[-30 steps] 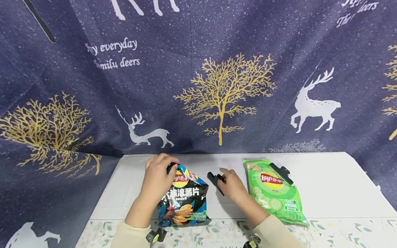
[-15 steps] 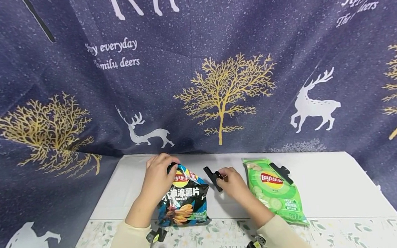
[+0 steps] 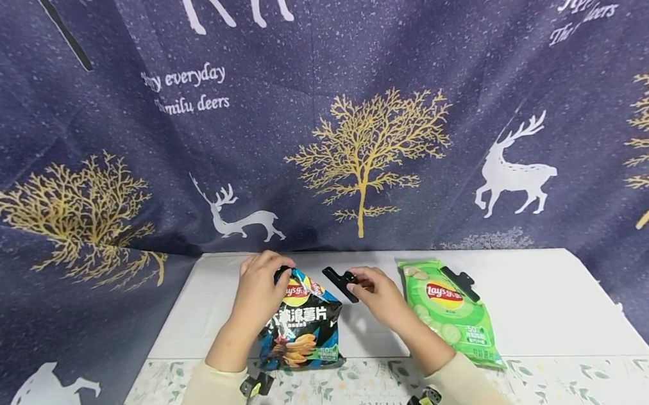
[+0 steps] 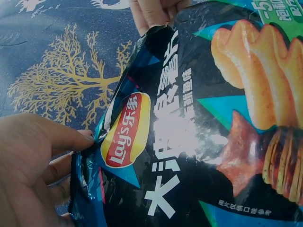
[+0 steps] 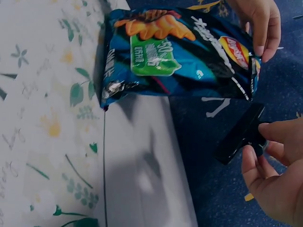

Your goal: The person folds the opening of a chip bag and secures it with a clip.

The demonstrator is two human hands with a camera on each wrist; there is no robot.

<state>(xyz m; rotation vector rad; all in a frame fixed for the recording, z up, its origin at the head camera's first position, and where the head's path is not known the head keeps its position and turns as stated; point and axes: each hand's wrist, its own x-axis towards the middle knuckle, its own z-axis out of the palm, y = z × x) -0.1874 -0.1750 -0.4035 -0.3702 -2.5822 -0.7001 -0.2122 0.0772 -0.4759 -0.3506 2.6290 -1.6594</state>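
Note:
A black and blue Lay's chip bag (image 3: pixel 301 330) stands on the table, its folded top pinched by my left hand (image 3: pixel 259 285) at the upper left corner. In the left wrist view the thumb (image 4: pixel 71 139) presses the front of the fold, with the fingers behind. My right hand (image 3: pixel 379 294) pinches a black bag clip (image 3: pixel 340 285) by its handles, just right of the bag's top and apart from it. In the right wrist view the clip (image 5: pixel 241 135) shows its long bar turned toward the bag (image 5: pixel 189 61).
A green Lay's chip bag (image 3: pixel 447 314) lies to the right, with another black clip (image 3: pixel 461 282) on it. The white table (image 3: pixel 548 311) has a floral cloth (image 3: pixel 341 394) along its front. A dark blue curtain (image 3: pixel 318 132) with deer and trees hangs behind.
My right hand has lifted the black clip and brought it left toward the black bag, turning it on the way. The left hand and the bag have stayed almost still.

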